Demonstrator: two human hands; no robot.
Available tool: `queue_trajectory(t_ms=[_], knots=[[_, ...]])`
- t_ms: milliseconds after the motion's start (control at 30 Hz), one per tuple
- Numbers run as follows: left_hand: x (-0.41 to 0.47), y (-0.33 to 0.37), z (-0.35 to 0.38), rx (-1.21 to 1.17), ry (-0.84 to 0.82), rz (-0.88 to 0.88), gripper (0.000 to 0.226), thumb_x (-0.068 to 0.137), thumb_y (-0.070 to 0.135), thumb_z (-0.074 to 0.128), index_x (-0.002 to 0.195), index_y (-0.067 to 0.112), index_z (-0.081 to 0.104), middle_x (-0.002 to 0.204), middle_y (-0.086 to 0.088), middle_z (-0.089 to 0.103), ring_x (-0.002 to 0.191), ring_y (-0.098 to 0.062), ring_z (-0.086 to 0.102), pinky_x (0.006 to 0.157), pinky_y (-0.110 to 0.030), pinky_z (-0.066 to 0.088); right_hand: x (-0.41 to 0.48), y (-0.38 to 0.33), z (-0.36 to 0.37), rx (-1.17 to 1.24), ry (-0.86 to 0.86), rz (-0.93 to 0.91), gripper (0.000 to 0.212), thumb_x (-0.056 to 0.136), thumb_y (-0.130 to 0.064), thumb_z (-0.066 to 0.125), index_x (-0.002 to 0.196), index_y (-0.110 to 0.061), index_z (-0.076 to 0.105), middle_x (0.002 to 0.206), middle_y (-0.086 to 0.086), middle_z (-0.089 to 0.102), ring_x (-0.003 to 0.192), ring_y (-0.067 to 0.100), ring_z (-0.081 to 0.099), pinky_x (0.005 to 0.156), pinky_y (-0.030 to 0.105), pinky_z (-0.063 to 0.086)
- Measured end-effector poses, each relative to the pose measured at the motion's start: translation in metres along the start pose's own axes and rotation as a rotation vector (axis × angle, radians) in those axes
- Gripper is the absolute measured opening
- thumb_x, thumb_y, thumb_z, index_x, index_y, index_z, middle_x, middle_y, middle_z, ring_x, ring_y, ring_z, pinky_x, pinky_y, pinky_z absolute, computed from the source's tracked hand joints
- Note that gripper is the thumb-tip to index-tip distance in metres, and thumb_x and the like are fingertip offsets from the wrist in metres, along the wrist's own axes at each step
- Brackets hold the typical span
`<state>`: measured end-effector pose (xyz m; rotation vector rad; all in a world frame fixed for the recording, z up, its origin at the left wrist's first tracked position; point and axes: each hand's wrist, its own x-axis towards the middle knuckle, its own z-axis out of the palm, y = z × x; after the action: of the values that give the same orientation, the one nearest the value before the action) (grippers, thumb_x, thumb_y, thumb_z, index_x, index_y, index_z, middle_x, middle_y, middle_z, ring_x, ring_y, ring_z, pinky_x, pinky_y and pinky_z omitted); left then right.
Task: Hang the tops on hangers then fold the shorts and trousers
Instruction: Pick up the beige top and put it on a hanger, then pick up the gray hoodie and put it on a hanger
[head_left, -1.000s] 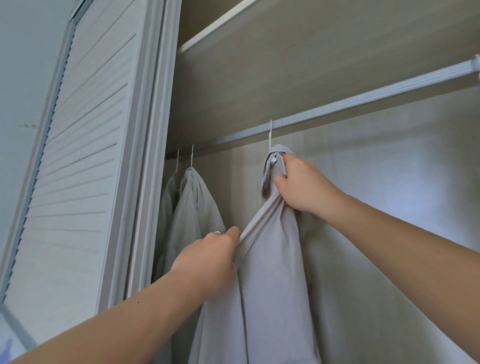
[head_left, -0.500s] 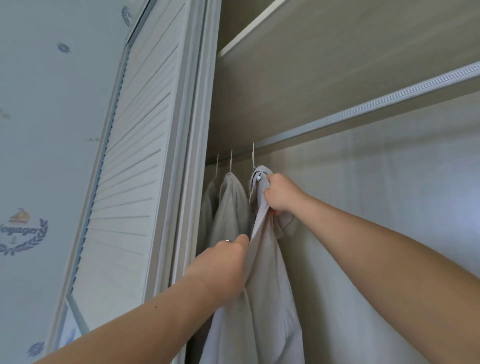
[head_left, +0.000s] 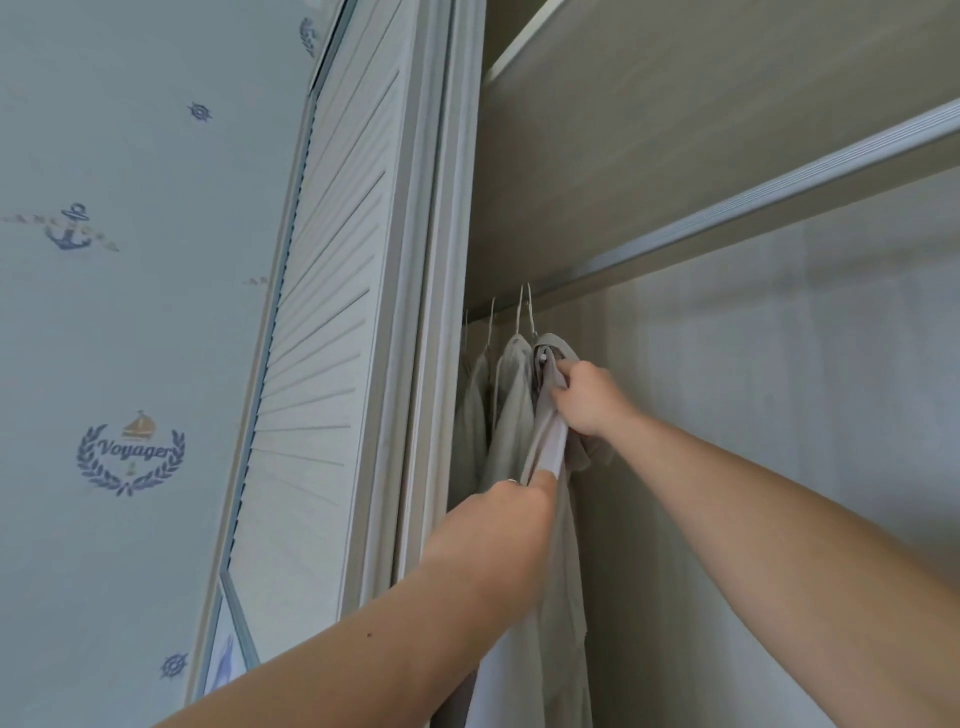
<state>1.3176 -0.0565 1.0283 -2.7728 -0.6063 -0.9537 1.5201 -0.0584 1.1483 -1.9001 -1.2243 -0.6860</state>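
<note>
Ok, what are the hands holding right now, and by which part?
Both hold the same grey top: the right hand grips it at the collar, and the left hand pinches its front edge lower down.

Setting: home bedroom, at a built-in wardrobe. Evidence: white louvred sliding door (head_left: 332, 322); 1 metal hanging rail (head_left: 769, 202) under a wood-grain shelf (head_left: 649, 130); 4 hanger hooks (head_left: 519, 306) on the rail, pale garments (head_left: 511, 410) hanging below; light-blue nautical wallpaper (head_left: 130, 338) printed with an anchor (head_left: 70, 228), ship's wheels and a "Voyager" crest (head_left: 130, 452).
</note>
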Motion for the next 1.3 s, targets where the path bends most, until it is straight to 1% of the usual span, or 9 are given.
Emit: queue_trajectory(t_ms=[167, 333, 467, 633, 700, 867, 967, 1067, 1300], knots=[[-0.008, -0.004, -0.005, -0.073, 0.069, 0.022, 0.043, 0.095, 0.004, 0.059, 0.132, 0.019, 0.044, 0.104, -0.004, 0.057, 0.083, -0.022, 0.065, 0.077, -0.039, 0.060, -0.053, 0.009, 0.005, 0.163, -0.074, -0.037, 0.033, 0.097, -0.021, 0.059, 0.129, -0.022, 0.060, 0.104, -0.001, 0.070, 0.100, 0.024, 0.067, 0.080, 0.032, 0.052], [-0.048, -0.011, -0.012, -0.138, 0.092, 0.064, 0.031, 0.097, 0.004, 0.049, 0.122, 0.021, 0.049, 0.104, -0.003, 0.057, 0.084, -0.024, 0.062, 0.076, -0.041, 0.056, -0.132, 0.005, 0.003, 0.217, -0.086, -0.077, 0.046, 0.099, -0.030, 0.058, 0.144, -0.027, 0.051, 0.137, 0.000, 0.059, 0.127, 0.016, 0.054, 0.100, 0.026, 0.039], [-0.104, -0.029, -0.018, -0.151, 0.129, 0.088, 0.024, 0.101, 0.014, 0.042, 0.119, 0.024, 0.053, 0.109, 0.001, 0.057, 0.089, -0.025, 0.061, 0.078, -0.042, 0.054, -0.204, -0.020, 0.006, 0.145, -0.083, -0.261, 0.050, 0.103, -0.036, 0.050, 0.151, -0.031, 0.040, 0.158, -0.011, 0.035, 0.148, 0.006, 0.026, 0.117, 0.024, 0.019], [-0.207, -0.069, -0.023, -0.058, 0.179, 0.010, 0.027, 0.099, 0.031, 0.053, 0.124, 0.025, 0.059, 0.124, 0.008, 0.059, 0.112, -0.020, 0.055, 0.089, -0.037, 0.047, -0.297, -0.074, 0.026, 0.058, -0.212, -0.425, 0.060, 0.099, -0.058, 0.034, 0.155, -0.044, 0.021, 0.165, -0.018, 0.010, 0.153, 0.005, -0.002, 0.120, 0.026, 0.003], [-0.261, -0.087, -0.026, -0.008, 0.154, -0.067, 0.034, 0.098, 0.042, 0.054, 0.128, 0.026, 0.060, 0.134, 0.009, 0.056, 0.128, -0.021, 0.048, 0.100, -0.037, 0.042, -0.335, -0.101, 0.039, 0.095, -0.273, -0.454, 0.061, 0.095, -0.064, 0.026, 0.154, -0.048, 0.015, 0.166, -0.017, 0.007, 0.154, 0.007, -0.004, 0.122, 0.032, 0.004], [-0.409, -0.124, -0.050, 0.088, -0.022, -0.296, 0.064, 0.095, 0.064, 0.024, 0.147, 0.032, 0.041, 0.162, 0.006, 0.029, 0.153, -0.023, 0.013, 0.118, -0.043, 0.022, -0.431, -0.181, 0.076, 0.208, -0.473, -0.494, 0.057, 0.093, -0.067, 0.020, 0.148, -0.059, 0.004, 0.164, -0.024, -0.004, 0.153, 0.007, -0.013, 0.124, 0.043, 0.000], [-0.493, -0.136, -0.068, 0.101, -0.081, -0.425, 0.066, 0.095, 0.067, 0.021, 0.154, 0.037, 0.025, 0.167, 0.008, 0.013, 0.155, -0.019, -0.005, 0.121, -0.043, 0.011, -0.485, -0.230, 0.092, 0.306, -0.592, -0.532, 0.057, 0.093, -0.067, 0.019, 0.146, -0.065, -0.001, 0.160, -0.034, -0.012, 0.150, 0.001, -0.018, 0.123, 0.038, -0.007], [-0.584, -0.137, -0.091, 0.141, -0.137, -0.617, 0.073, 0.092, 0.072, 0.012, 0.157, 0.040, 0.015, 0.168, 0.008, 0.002, 0.154, -0.019, -0.013, 0.124, -0.043, 0.003, -0.542, -0.289, 0.107, 0.414, -0.685, -0.562, 0.063, 0.091, -0.068, 0.020, 0.152, -0.057, 0.006, 0.159, -0.035, -0.009, 0.150, -0.002, -0.016, 0.123, 0.037, -0.005], [-0.819, -0.112, -0.158, 0.214, -0.148, -1.201, 0.083, 0.081, 0.079, 0.003, 0.157, 0.047, 0.003, 0.166, 0.015, -0.012, 0.150, -0.011, -0.025, 0.123, -0.041, -0.008, -0.696, -0.446, 0.130, 0.652, -1.024, -0.795, 0.058, 0.089, -0.068, 0.020, 0.146, -0.063, 0.007, 0.162, -0.030, 0.001, 0.148, -0.007, -0.015, 0.124, 0.044, -0.002]])
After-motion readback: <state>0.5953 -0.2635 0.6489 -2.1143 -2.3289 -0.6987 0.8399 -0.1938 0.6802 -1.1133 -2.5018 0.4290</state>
